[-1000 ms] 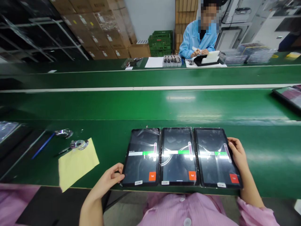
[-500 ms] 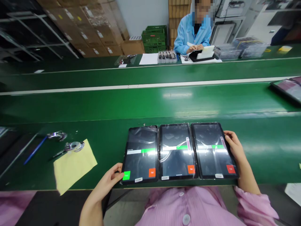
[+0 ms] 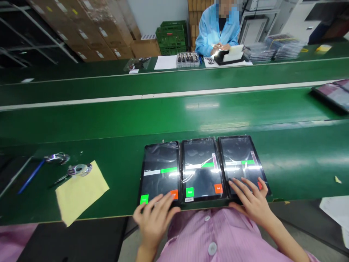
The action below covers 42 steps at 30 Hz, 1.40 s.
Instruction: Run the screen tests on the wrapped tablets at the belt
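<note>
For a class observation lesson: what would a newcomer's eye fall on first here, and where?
Probably the three lit tablets in a row at the near edge of the green bench, the person's left hand and right hand over the outer two. Next, perhaps, the yellow sheet left of them, then the light-blue jacket across the bench.

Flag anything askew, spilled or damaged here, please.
The yellow sheet lies askew left of the tablets, a corner jutting past the near edge of the green workbench. The tablets sit in a row; I see no spill or damage.
</note>
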Motion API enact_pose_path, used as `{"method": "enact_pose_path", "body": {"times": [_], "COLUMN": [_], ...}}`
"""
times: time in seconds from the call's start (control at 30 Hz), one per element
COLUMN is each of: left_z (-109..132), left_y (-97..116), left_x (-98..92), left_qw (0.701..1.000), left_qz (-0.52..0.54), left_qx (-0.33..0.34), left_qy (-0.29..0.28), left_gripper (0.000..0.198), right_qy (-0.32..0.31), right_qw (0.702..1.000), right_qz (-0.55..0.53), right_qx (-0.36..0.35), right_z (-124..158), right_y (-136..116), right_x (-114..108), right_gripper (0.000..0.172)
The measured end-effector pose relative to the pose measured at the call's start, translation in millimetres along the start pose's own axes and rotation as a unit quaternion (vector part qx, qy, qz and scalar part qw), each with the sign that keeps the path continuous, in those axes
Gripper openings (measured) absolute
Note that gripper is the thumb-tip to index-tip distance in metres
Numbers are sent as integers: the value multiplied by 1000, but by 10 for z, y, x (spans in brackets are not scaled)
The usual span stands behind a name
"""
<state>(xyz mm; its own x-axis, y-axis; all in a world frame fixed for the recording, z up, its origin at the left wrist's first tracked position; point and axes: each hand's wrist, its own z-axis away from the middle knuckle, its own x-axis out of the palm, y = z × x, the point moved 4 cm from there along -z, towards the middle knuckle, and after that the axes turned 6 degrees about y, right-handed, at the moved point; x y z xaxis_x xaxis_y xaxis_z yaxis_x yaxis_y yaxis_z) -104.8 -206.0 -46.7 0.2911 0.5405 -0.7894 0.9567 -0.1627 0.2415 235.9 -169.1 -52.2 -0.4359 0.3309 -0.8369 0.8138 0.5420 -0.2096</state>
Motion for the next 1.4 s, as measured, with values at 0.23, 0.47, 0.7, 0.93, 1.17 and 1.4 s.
{"method": "enact_pose_path", "body": {"times": [0.23,0.47,0.7,0.93,1.17,1.4], "left_z": [-155,-269,-310,-336,-310,-285], "left_y": [512,506,500,457,449,453], "left_x": [211,178,214,241,259,269], "left_qw": [987,990,992,990,989,991], "left_qz": [11,11,12,42,42,37], "left_qx": [118,133,126,125,128,116], "left_qy": [110,50,-3,-51,-60,-55], "left_gripper": [48,70,70,64,66,64], "right_qy": [77,84,53,53,42,80], "right_qw": [994,993,992,993,996,994], "right_qz": [82,78,112,91,73,69], "right_qx": [-9,9,-25,-47,-42,-11], "right_z": [104,72,8,-69,-114,-26], "right_y": [-45,-119,-154,-155,-106,-37], "right_x": [158,172,124,82,77,126], "right_gripper": [41,39,36,35,34,38]}}
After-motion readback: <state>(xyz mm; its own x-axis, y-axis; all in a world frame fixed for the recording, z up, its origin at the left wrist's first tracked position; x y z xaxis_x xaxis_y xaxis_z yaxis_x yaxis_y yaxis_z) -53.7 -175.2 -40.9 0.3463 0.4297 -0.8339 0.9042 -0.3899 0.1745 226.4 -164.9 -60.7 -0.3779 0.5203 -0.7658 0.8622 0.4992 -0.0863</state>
